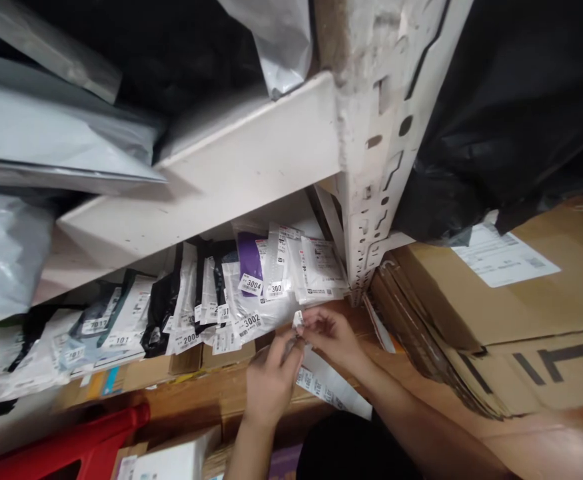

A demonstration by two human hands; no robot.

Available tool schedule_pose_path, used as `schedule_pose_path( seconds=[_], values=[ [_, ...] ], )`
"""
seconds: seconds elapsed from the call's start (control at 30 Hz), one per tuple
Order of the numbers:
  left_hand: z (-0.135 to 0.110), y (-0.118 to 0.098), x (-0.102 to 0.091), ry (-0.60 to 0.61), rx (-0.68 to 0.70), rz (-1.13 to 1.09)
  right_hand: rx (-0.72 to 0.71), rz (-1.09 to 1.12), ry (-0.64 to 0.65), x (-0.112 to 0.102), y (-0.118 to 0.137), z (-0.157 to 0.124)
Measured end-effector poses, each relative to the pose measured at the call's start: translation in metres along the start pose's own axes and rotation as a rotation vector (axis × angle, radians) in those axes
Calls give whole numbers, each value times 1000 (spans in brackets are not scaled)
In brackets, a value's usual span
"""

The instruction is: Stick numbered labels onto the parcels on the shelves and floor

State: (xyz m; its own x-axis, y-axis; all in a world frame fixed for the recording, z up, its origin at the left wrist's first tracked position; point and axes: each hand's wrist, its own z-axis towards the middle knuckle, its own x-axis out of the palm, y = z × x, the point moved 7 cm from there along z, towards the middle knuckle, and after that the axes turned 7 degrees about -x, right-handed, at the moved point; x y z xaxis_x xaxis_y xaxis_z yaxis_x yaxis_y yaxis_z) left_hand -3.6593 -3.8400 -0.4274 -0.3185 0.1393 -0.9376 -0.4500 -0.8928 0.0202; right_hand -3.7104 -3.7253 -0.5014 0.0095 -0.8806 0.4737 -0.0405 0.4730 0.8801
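Both my hands meet in front of the lower shelf, their fingertips almost touching. My right hand pinches a small white sticker label between thumb and fingers. My left hand is closed just below and left of it. A long white strip of printed labels hangs down from behind the left fingers, which seem to grip its upper end. Right behind the hands stands a row of clear-bagged packets, among them a purple packet with a 3004 label and a white packet at the row's right end.
A white shelf beam crosses above the packets and joins a perforated metal post. Cardboard boxes are stacked at right, under a black plastic bag. Grey mailing bags fill the upper shelf. A red plastic object lies lower left.
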Motion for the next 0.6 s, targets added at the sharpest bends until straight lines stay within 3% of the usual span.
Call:
schedule_pose_path(
  seconds=[0.2, 0.33, 0.4, 0.47, 0.53, 0.6],
  values=[
    [7, 1, -9, -107, -110, -114, 149, 132, -106, -8, -12, 4],
    [9, 0, -6, -60, -168, -387, 183, 159, -135, -7, -16, 2],
    [7, -7, -4, -40, -121, -345, 172, 155, -157, -7, -16, 2],
    [3, -18, -4, -42, 23, -217, 69, 113, -240, -15, -8, 1],
    [2, -21, -7, -108, 108, -194, -124, 13, -383, -29, 10, -1],
    [11, 0, -7, -192, -87, -333, -317, -92, -494, -41, 30, -6]
  ],
)
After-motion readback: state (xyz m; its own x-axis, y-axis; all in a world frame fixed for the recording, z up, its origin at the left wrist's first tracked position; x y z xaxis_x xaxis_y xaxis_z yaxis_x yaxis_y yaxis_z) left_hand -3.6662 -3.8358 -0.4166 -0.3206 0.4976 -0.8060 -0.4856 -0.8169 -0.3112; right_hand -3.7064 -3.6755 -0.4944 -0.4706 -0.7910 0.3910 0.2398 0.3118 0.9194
